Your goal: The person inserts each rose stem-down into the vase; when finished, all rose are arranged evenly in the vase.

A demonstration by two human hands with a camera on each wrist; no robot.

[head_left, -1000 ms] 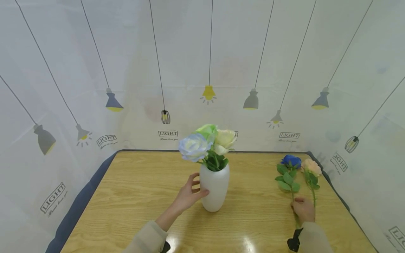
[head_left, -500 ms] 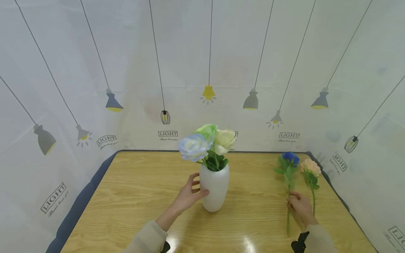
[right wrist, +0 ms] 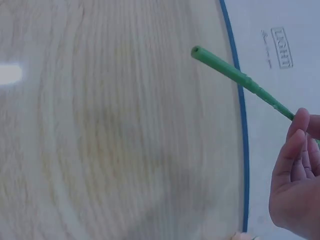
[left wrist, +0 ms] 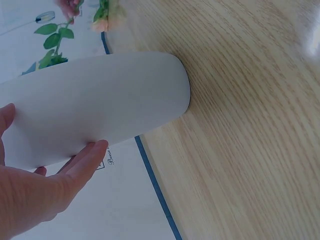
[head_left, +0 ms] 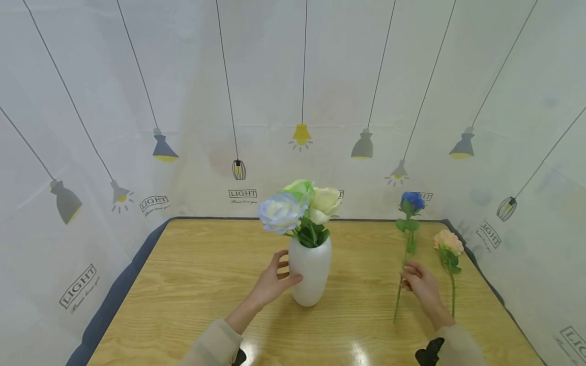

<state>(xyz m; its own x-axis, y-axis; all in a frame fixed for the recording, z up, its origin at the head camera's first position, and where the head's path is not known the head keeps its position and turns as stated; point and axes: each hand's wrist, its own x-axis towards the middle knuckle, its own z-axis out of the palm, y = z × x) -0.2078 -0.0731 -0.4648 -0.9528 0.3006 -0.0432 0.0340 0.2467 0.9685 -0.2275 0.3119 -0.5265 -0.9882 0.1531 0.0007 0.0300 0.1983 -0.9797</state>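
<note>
A white vase stands upright on the wooden table, holding a pale blue rose, a green rose and a cream rose. My left hand grips the vase's left side, thumb on its front. In the left wrist view, fingertips touch the smooth vase wall. To the right, my right hand pinches the green stem of a blue rose, bloom up and slightly tilted. The right wrist view shows the stem's cut lower end sticking out past the fingers, above the tabletop.
A peach rose with leaves lies on the table at the right, its stem partly behind my right wrist. A white sheet printed with hanging lamps surrounds the table's back and sides.
My right hand has lifted the blue rose off the table and moved it left, turning its bloom upward. The left hand and vase have stayed still.
</note>
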